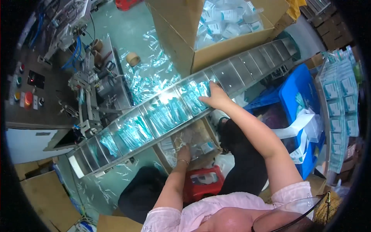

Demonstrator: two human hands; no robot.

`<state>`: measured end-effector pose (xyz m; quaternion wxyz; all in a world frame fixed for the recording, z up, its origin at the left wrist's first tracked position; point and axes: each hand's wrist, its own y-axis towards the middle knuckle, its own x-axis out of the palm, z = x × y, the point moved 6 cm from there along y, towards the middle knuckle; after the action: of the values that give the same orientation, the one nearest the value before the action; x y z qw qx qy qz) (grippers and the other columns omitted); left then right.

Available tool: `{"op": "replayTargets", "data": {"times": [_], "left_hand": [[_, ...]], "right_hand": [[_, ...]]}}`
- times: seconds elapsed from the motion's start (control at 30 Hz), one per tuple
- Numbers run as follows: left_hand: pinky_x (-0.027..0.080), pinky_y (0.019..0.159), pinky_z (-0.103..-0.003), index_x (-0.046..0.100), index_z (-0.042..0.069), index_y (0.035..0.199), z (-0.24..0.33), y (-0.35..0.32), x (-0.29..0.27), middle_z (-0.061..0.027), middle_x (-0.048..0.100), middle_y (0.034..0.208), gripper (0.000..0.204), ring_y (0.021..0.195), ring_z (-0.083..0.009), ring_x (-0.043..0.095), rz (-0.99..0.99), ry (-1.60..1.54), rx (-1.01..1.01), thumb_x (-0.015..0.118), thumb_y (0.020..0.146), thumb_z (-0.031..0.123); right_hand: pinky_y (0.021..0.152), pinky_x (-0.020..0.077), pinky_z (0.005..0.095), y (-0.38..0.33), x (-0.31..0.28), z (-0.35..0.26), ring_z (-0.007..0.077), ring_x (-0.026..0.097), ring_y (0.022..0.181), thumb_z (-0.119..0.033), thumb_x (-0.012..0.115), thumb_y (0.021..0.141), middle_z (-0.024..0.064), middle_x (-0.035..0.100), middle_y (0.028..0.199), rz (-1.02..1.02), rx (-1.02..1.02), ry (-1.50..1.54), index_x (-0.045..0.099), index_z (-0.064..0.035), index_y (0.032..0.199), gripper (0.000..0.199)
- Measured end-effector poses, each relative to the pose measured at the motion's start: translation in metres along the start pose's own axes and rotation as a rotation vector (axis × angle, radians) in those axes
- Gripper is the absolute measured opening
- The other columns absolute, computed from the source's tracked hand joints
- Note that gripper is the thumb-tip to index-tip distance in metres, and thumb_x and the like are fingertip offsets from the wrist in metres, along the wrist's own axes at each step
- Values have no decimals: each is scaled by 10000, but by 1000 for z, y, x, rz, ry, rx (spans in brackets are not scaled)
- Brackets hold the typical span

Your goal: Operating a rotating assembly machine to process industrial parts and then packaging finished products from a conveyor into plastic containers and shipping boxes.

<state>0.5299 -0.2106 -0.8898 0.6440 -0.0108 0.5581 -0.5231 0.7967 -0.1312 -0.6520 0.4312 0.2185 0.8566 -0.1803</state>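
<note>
A metal conveyor [235, 77] with divided compartments runs diagonally before me. Several of its compartments hold rows of small clear-and-teal packets [164, 114]. My right hand [217, 97] is closed at the right end of one such row, thumb and fingers gripping the packets' edge. Lower down, my left hand [183, 153] reaches into an open cardboard box [164, 159] beneath the conveyor's near edge. Clear plastic pieces lie around it in that box. The left fingers are blurred among them, so whether they hold anything does not show.
Beyond the conveyor, a large carton [228, 54] holds many clear plastic packs. Loose packets [154, 73] litter the far surface beside a tape roll [133, 58]. Machinery [89, 89] stands left. A blue crate [301, 89] and stacked blister packs [338, 112] are right; a red basket [214, 187] is below.
</note>
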Motion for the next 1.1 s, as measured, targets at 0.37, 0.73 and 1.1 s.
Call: {"op": "replayTargets", "data": {"times": [0.37,0.73,1.1], "left_hand": [[432,763,-443,377,75,1219,-23,7,74,-167,480,1116,403,980,-364,509,56,122,-97,373,821,139],[410,859,-370,429,30,1178,-19,-39,-11,-184,529,1098,450,951,-298,537,-406,-520,65,453,773,225],[387,873,-318,106,24,1337,58,-255,-127,-97,523,1104,709,997,-199,514,-217,-948,320,538,789,144]], "right_hand": [[894,377,409,23,43,8,343,437,1080,-446,762,499,198,467,1155,-87,413,-205,415,52,1144,886],[915,344,405,14,70,-13,387,388,1105,-567,613,616,267,442,1140,-106,305,133,325,9,1240,896],[896,388,354,34,80,-12,349,455,1089,-659,614,536,254,445,1180,-176,282,352,256,-18,1289,1052]]}}
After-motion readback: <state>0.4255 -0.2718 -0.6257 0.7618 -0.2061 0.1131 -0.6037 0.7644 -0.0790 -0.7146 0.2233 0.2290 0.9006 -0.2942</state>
